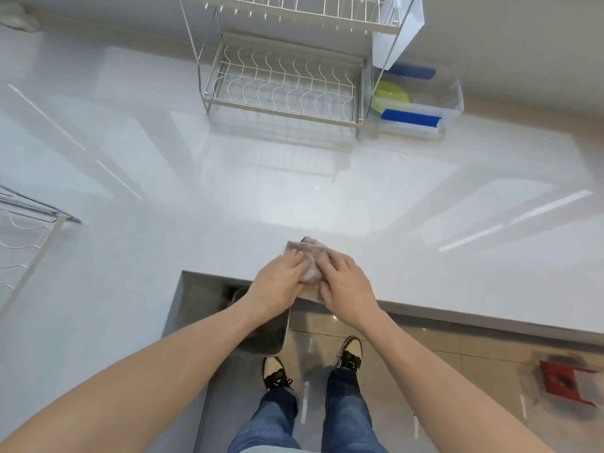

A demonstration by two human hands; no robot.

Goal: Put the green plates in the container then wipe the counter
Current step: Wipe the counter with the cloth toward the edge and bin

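With the green plates [391, 95] already lying in the container [456, 103] beside the rack [281, 89], the wiping step looks in hand: both the left hand [280, 282] and right hand [347, 286] press flat-fingered on the cloth [309, 256] at the counter [294, 191] edge, which next needs sweeping outward.

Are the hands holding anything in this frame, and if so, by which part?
Both hands, left hand and right hand, press on a cloth at the counter's front edge, gripping its near end.

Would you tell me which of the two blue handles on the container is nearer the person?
The bright blue handle on the container's front edge; the other handle sits behind, darker.
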